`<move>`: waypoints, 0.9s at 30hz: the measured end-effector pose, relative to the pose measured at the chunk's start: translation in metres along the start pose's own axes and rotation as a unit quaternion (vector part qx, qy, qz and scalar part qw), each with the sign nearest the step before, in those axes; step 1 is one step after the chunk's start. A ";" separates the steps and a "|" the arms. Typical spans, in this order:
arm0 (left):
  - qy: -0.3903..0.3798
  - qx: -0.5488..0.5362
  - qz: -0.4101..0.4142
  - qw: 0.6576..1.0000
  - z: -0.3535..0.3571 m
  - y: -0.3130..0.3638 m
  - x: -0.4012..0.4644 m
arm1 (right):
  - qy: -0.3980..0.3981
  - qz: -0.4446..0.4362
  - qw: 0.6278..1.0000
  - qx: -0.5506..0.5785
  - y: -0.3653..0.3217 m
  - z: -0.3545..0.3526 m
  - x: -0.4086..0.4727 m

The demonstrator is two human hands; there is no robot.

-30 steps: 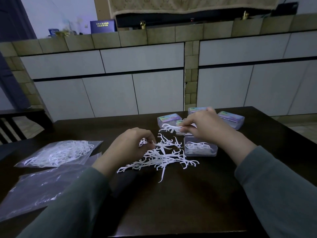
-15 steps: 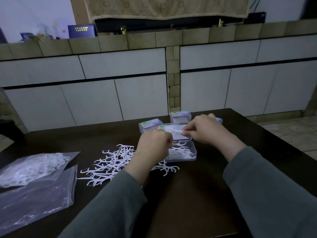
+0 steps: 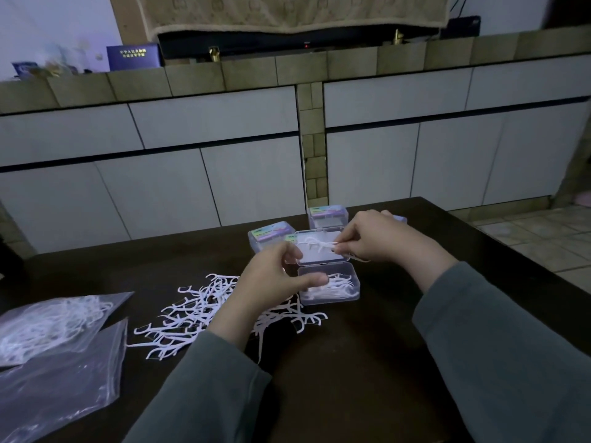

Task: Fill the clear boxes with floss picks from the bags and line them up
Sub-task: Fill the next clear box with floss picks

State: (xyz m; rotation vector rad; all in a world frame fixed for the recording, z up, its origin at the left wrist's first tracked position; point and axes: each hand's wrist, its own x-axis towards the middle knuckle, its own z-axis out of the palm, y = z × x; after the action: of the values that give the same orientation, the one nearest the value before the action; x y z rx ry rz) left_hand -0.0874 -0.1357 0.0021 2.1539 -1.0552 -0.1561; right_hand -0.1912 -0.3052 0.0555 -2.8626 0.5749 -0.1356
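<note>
An open clear box (image 3: 350, 297) lies mid-table with several white floss picks inside; its lid (image 3: 319, 258) is folded back flat behind it. My right hand (image 3: 383, 243) pinches a small bunch of floss picks (image 3: 315, 243) over that lid. My left hand (image 3: 271, 279) hovers at the box's left end, thumb stretched over the box's near-left corner, fingers loosely curled with nothing seen in them. A loose pile of floss picks (image 3: 195, 314) is spread on the table left of the box, partly under my left wrist.
Two closed labelled boxes (image 3: 268, 235) (image 3: 327, 215) stand behind the open one; a third is mostly hidden by my right hand. At the left lie a bag with picks (image 3: 41, 327) and a flat plastic bag (image 3: 57, 388). The dark table's right edge (image 3: 499, 251) drops to tiled floor.
My left hand left the loose pile, rose to meet my right hand, then drew back a little with its thumb now extended. My right hand keeps pinching picks over the lid.
</note>
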 end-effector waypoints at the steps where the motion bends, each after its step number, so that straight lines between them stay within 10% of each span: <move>1: -0.020 -0.007 -0.013 1.000 -0.001 -0.001 -0.001 | -0.006 -0.002 1.000 -0.002 0.000 0.000 0.000; 16: -0.058 -0.017 -0.022 0.998 0.007 -0.010 -0.002 | -0.054 -0.037 0.994 0.090 -0.011 0.023 -0.001; 27: -0.069 -0.034 -0.021 0.997 0.009 -0.010 -0.003 | -0.058 -0.005 0.997 -0.042 -0.007 0.017 -0.001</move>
State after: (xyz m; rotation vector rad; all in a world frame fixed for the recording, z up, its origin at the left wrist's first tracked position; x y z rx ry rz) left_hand -0.0866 -0.1350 -0.0113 2.1292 -1.0674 -0.3596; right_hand -0.1876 -0.2949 0.0405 -2.9308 0.5571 0.0558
